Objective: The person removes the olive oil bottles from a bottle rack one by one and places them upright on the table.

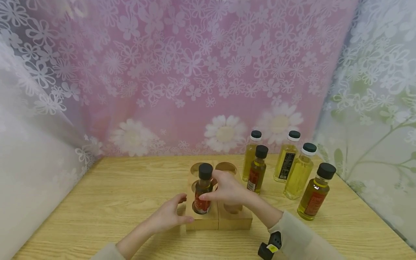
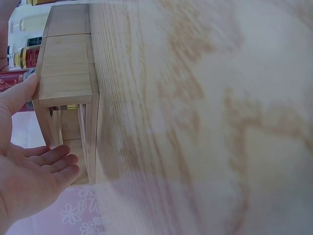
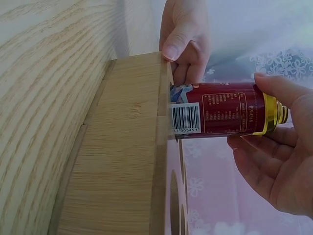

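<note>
A small bottle (image 1: 203,196) with a black cap and dark red label stands in the front left hole of a wooden rack (image 1: 202,224). My right hand (image 1: 227,187) grips it from the right; in the right wrist view, thumb and fingers pinch the gold-banded shoulder above the red label (image 3: 225,108). At the rack's front left corner is my left hand (image 1: 169,216), fingers spread and relaxed. Its thumb (image 2: 22,93) touches the rack's edge in the left wrist view, the other fingers (image 2: 56,159) lying beside the open end.
Right of the rack stand a red-labelled bottle (image 1: 256,175) and a taller yellow oil bottle (image 1: 248,155) behind it. Farther right are two more yellow oil bottles, one clear-fronted (image 1: 298,177), one black-labelled (image 1: 286,162), and another red-labelled bottle (image 1: 313,200). Flowered curtains (image 1: 191,72) close off the back.
</note>
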Motion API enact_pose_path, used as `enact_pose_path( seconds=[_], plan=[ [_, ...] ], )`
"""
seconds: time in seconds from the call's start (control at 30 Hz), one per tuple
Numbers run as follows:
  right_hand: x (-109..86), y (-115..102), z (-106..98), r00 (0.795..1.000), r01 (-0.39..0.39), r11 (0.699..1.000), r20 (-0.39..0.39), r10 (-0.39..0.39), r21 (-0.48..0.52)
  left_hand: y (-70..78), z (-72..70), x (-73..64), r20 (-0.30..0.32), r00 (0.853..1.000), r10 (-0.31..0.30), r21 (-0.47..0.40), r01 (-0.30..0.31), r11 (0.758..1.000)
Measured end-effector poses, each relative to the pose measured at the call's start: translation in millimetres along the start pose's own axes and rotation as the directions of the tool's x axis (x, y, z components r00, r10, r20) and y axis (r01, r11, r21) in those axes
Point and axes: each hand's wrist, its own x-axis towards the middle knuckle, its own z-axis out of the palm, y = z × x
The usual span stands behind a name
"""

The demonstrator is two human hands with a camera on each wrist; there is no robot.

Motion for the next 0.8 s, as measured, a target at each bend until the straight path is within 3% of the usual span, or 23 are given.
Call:
enact_pose_path(
  seconds=[0.3,0.57,0.8],
  plan=[
    [-3.2,-6.8,-13.5,0.998,-0.053,0.998,-0.024,0.054,0.042,0.5,0.0,0.5,0.000,1.000,-0.002,0.004,0.002,1.000],
    [-8.4,-10.1,-33.8,0.997,-0.043,0.991,-0.054,0.050,0.129,2.7,0.2,-0.8,-0.001,1.000,0.002,0.004,-0.002,1.000],
    [-16.4,-8.5,-52.7,0.989,-0.022,0.999,-0.147,0.028,0.045,4.3,-0.1,-2.1,0.007,1.000,0.006,-0.015,-0.006,1.000]
  ],
)
